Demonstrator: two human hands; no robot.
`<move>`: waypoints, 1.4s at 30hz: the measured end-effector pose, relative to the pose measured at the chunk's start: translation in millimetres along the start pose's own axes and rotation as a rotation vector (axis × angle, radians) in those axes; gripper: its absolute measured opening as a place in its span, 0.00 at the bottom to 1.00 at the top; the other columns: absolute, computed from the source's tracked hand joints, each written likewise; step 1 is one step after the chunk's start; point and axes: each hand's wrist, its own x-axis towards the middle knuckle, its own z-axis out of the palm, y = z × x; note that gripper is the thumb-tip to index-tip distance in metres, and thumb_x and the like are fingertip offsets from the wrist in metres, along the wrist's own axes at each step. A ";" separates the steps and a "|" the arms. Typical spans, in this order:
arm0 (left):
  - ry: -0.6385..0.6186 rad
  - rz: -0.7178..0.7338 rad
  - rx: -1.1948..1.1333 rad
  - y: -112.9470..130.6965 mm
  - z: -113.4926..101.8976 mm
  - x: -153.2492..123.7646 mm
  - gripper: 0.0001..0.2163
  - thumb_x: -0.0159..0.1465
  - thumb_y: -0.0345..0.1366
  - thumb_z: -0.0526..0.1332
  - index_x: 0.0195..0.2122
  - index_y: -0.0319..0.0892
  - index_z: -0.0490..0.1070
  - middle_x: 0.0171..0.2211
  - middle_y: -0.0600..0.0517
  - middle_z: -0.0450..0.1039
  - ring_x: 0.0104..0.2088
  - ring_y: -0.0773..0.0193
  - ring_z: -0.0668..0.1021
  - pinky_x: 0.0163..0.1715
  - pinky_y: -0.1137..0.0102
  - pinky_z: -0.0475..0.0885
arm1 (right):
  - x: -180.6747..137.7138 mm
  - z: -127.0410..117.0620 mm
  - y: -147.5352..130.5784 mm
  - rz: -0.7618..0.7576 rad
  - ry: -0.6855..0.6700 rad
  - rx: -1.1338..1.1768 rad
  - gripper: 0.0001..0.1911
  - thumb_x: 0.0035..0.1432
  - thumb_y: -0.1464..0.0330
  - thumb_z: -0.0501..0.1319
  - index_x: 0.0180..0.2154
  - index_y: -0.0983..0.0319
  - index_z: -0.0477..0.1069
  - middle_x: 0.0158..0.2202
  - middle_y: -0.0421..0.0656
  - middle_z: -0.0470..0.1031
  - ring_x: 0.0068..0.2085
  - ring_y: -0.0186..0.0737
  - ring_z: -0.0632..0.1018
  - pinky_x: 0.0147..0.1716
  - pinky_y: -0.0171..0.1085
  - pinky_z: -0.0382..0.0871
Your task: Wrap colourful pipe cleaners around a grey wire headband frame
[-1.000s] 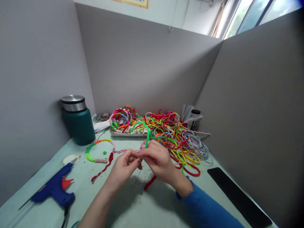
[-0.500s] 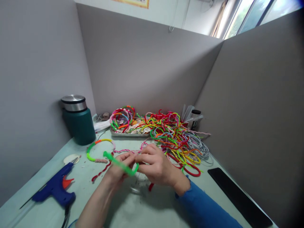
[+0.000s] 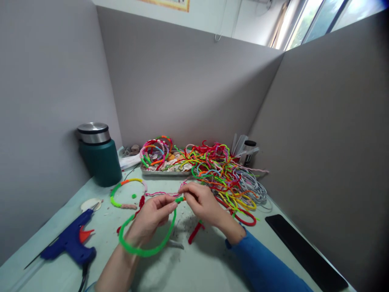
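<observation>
My left hand pinches a bright green pipe cleaner, its long part hanging in a loop around the left wrist. The fingertips of my right hand are closed at the same strand's end, where a small orange bit shows between the hands. What exactly the right fingers grip is partly hidden. Beneath the hands lie a short red pipe cleaner piece and dark fluff. To the left of my left hand rests a multicoloured ring with a gap in it, and a small green scrap lies within it.
A blue glue gun lies at the left, before a teal flask. At the back, a metal tray holds buttons and finished rings, beside a tangled pile of pipe cleaners. A black strip lies along the right panel.
The green pipe cleaner has swung down from above the left hand into a loop around the wrist. My hands have drawn slightly apart, and the small green scrap now shows inside the ring.
</observation>
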 end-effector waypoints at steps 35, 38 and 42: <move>0.121 0.330 0.433 5.3 8.9 -3.0 0.09 0.57 0.36 0.62 0.36 0.41 0.78 0.34 0.49 0.79 0.35 0.61 0.77 0.35 0.70 0.70 | 3.7 -2.4 13.3 0.720 -0.321 0.929 0.17 0.48 0.57 0.65 0.31 0.64 0.65 0.23 0.38 0.71 0.22 0.31 0.73 0.16 0.27 0.65; 0.077 0.374 0.471 6.0 8.4 -3.5 0.09 0.57 0.36 0.61 0.37 0.42 0.78 0.37 0.49 0.79 0.37 0.60 0.77 0.39 0.70 0.70 | 4.3 -3.2 13.3 0.687 -0.283 0.991 0.16 0.47 0.61 0.67 0.32 0.64 0.67 0.24 0.37 0.72 0.22 0.28 0.71 0.17 0.26 0.63; 0.051 0.429 0.489 6.9 8.5 -4.7 0.08 0.59 0.36 0.60 0.36 0.43 0.78 0.38 0.49 0.78 0.43 0.59 0.75 0.47 0.68 0.66 | 4.2 -1.2 17.1 0.653 -0.156 1.107 0.15 0.43 0.66 0.70 0.31 0.65 0.67 0.30 0.40 0.74 0.26 0.28 0.73 0.23 0.27 0.65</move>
